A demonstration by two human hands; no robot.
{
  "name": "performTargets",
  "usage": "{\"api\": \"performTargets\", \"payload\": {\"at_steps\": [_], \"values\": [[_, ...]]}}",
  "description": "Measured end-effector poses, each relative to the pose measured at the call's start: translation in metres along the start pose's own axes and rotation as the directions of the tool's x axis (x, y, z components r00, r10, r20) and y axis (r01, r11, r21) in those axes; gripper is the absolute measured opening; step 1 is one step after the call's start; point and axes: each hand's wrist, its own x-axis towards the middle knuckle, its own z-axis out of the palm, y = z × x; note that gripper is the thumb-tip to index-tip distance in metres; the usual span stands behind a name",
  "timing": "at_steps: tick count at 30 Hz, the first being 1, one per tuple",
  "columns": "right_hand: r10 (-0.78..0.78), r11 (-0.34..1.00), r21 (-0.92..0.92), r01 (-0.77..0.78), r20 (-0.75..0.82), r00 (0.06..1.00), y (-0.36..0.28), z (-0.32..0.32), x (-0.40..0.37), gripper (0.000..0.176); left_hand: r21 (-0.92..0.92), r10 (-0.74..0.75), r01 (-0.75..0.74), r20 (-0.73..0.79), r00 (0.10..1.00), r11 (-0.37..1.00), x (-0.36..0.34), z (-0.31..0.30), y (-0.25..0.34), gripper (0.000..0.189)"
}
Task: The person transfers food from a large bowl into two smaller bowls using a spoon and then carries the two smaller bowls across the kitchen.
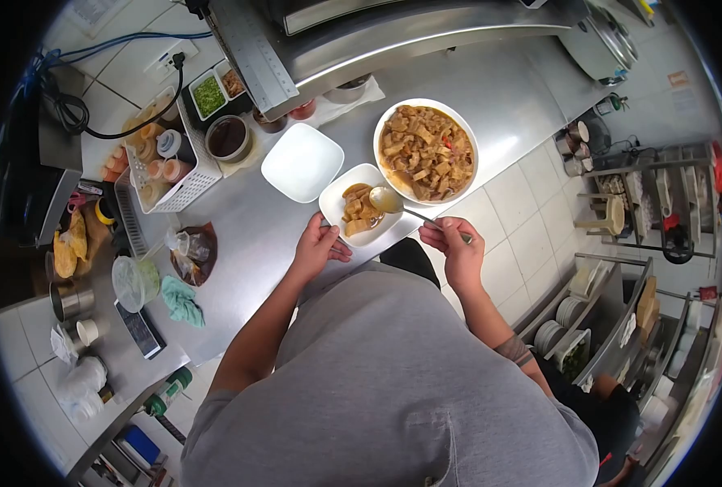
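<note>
My right hand (456,245) grips the handle of a metal spoon (387,200), whose bowl rests over a small white square bowl (328,200). Chunks of brown stew (363,219) lie in that small bowl. At its near left rim, my left hand (323,244) holds the bowl with the fingers closed at its edge. Just beyond to the right stands a large round white bowl (380,130) heaped with the same kind of stew (428,152). A second white square bowl (302,162), with nothing in it, sits behind the small one.
A white basket (190,185) of squeeze bottles, a container of dark sauce (229,138) and chopped greens (208,96) stand at the back left. A teal cloth (182,301) and phone (140,329) lie left. Another person (613,422) is at lower right, near shelves.
</note>
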Motion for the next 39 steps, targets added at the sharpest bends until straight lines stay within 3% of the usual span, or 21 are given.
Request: {"api": "performTargets", "payload": {"at_steps": [1, 3, 9, 11, 15, 16, 18, 23, 28, 32, 34, 35, 37, 39], "values": [[-0.002, 1.000, 0.000, 0.002, -0.001, 1.000, 0.000, -0.003, 0.004, 0.026, 0.002, -0.007, 0.007, 0.004, 1.000, 1.000, 0.001, -0.002, -0.002, 0.049], [0.128, 0.970, 0.216, -0.113, -0.060, 0.990, 0.002, -0.012, 0.013, 0.029, 0.004, -0.014, 0.014, 0.005, 1.000, 1.000, 0.002, -0.003, -0.003, 0.052], [0.037, 0.975, 0.218, -0.039, 0.013, 0.999, -0.013, -0.020, 0.029, 0.031, -0.006, -0.013, 0.013, 0.007, 1.000, 1.000, 0.000, -0.002, -0.002, 0.054], [-0.085, 0.988, 0.127, 0.089, -0.040, 0.996, -0.030, -0.017, 0.038, 0.031, 0.004, 0.000, 0.000, -0.016, 1.000, 1.000, -0.002, 0.002, 0.002, 0.044], [-0.363, 0.912, -0.210, 0.353, -0.011, 0.932, -0.059, -0.014, 0.069, 0.030, 0.013, -0.002, 0.002, -0.008, 1.000, 1.000, -0.002, 0.003, 0.004, 0.044], [-0.363, 0.912, -0.210, 0.352, -0.016, 0.932, -0.061, -0.012, 0.078, 0.030, 0.011, -0.006, 0.006, -0.008, 1.000, 1.000, -0.003, 0.004, 0.005, 0.044], [-0.475, 0.703, -0.540, 0.463, 0.129, 0.871, -0.065, -0.006, 0.094, 0.027, 0.009, -0.009, 0.009, -0.008, 1.000, 1.000, -0.002, 0.004, 0.005, 0.044], [-0.442, 0.563, -0.712, 0.419, 0.168, 0.881, -0.077, 0.019, 0.099, 0.023, 0.004, 0.004, -0.004, -0.016, 1.000, 1.000, -0.003, 0.004, 0.003, 0.043], [-0.552, 0.329, -0.800, 0.501, 0.268, 0.790, -0.084, 0.022, 0.094, 0.021, -0.017, -0.005, 0.005, -0.009, 1.000, 1.000, 0.001, -0.002, -0.001, 0.053], [-0.459, 0.448, -0.768, 0.458, 0.242, 0.855, -0.082, 0.015, 0.102, 0.021, 0.003, -0.022, 0.022, -0.005, 1.000, 1.000, 0.002, -0.003, -0.001, 0.054], [-0.324, 0.659, -0.685, 0.310, 0.113, 0.939, -0.078, 0.012, 0.105, 0.024, -0.006, -0.022, 0.022, -0.001, 1.000, 1.000, 0.002, -0.002, 0.000, 0.054], [-0.322, 0.660, -0.685, 0.309, 0.114, 0.940, -0.075, 0.010, 0.108, 0.024, -0.012, -0.024, 0.024, 0.002, 1.000, 1.000, 0.001, -0.002, 0.001, 0.054], [-0.228, 0.810, -0.551, 0.201, 0.019, 0.973, -0.073, 0.006, 0.114, 0.028, -0.013, -0.025, 0.025, 0.001, 1.000, 1.000, 0.001, -0.003, -0.002, 0.054], [-0.187, 0.870, -0.469, 0.154, -0.024, 0.982, -0.073, 0.004, 0.114, 0.029, -0.012, -0.022, 0.022, 0.006, 1.000, 1.000, 0.003, -0.003, -0.003, 0.054]]}}
